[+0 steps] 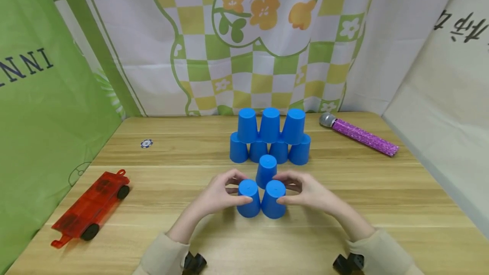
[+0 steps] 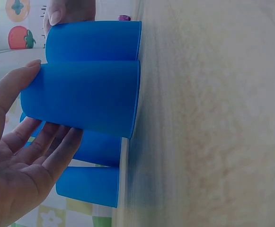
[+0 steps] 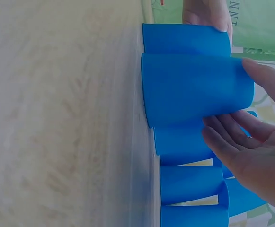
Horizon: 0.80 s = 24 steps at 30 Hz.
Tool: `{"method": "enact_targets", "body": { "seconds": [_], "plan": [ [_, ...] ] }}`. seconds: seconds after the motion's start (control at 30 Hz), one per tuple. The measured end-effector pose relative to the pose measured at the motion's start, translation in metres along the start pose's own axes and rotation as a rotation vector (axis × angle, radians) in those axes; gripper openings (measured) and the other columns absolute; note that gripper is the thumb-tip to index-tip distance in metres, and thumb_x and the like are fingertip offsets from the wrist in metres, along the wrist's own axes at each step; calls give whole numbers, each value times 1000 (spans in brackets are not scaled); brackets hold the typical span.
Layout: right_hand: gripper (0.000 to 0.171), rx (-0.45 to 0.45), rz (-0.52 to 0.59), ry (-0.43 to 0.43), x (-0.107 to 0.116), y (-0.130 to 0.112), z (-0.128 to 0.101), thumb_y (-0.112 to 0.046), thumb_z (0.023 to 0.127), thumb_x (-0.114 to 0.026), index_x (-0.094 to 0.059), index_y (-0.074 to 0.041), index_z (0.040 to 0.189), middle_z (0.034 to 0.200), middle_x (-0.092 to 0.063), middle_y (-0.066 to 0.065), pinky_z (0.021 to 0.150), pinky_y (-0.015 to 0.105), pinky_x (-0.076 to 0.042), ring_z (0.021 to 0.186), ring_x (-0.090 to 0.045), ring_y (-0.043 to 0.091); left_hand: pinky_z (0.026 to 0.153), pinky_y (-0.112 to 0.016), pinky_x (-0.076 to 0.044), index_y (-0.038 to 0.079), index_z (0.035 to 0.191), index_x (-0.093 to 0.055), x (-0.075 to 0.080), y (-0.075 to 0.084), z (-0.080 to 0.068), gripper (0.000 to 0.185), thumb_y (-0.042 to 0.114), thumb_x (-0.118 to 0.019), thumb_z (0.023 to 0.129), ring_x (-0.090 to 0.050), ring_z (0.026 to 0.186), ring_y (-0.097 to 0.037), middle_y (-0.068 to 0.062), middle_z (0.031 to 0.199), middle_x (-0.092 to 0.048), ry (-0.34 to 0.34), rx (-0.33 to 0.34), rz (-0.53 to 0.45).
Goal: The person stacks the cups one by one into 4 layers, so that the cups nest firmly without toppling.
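Here, left hand (image 1: 217, 194) and right hand (image 1: 305, 192) curl fingers round two upturned blue cups (image 1: 261, 198), set touching at the near surface (image 1: 382, 207), one hand per cup for steadiness. Third cup (image 1: 266, 170) stands just behind their gap; seven-cup pyramid (image 1: 270, 137) farther back.

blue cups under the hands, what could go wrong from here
1. The left hand and right hand each touch one of the two front blue cups; uneven pressure could tip one or part the pair.
2. The single cup right behind them could get bumped over.
3. The two-tier cup stack stands close behind; a knocked cup or a forward reach could topple it.
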State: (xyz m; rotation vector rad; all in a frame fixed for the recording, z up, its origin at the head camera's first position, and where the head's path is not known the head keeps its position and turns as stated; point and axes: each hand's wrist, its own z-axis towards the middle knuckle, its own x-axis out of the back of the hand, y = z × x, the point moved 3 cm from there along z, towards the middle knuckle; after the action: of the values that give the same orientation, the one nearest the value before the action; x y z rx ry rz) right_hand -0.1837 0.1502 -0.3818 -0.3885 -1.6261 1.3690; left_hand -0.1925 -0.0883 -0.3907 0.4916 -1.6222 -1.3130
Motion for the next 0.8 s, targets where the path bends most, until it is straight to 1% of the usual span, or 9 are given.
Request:
{"method": "enact_targets", "body": {
  "seconds": [0.4, 0.6, 0.7, 0.8],
  "plan": [
    [53, 29, -17, 8, -4, -1, 1, -17, 82, -73, -51, 3, 126, 125, -57, 18, 99, 41, -48, 118, -55, 36, 93, -44, -52, 10, 114, -57, 0, 0, 0, 43, 25, -77, 79, -60, 107, -24, -7, 113, -63, -1, 2, 3],
    [50, 26, -23, 8, -4, -1, 1, -18, 83, -72, -52, 2, 124, 124, -58, 17, 99, 41, -48, 117, -55, 35, 92, -43, -53, 10, 114, -58, -2, 0, 0, 43, 24, -77, 78, -60, 107, -25, -8, 112, -63, 5, -5, 2],
    [48, 23, -35, 19, -3, -2, 1, -18, 84, -71, -53, 0, 124, 123, -59, 16, 98, 41, -48, 117, -55, 35, 91, -42, -53, 9, 114, -58, -2, 0, 0, 43, 24, -77, 78, -61, 106, -25, -8, 112, -63, 19, -11, 2],
    [46, 17, -46, 34, -1, -2, 1, -19, 84, -71, -54, -2, 123, 121, -59, 15, 98, 41, -49, 116, -56, 34, 91, -42, -54, 10, 113, -58, -2, 0, 1, 43, 23, -78, 78, -61, 106, -25, -8, 112, -63, 52, -8, -9]
  ]
}}
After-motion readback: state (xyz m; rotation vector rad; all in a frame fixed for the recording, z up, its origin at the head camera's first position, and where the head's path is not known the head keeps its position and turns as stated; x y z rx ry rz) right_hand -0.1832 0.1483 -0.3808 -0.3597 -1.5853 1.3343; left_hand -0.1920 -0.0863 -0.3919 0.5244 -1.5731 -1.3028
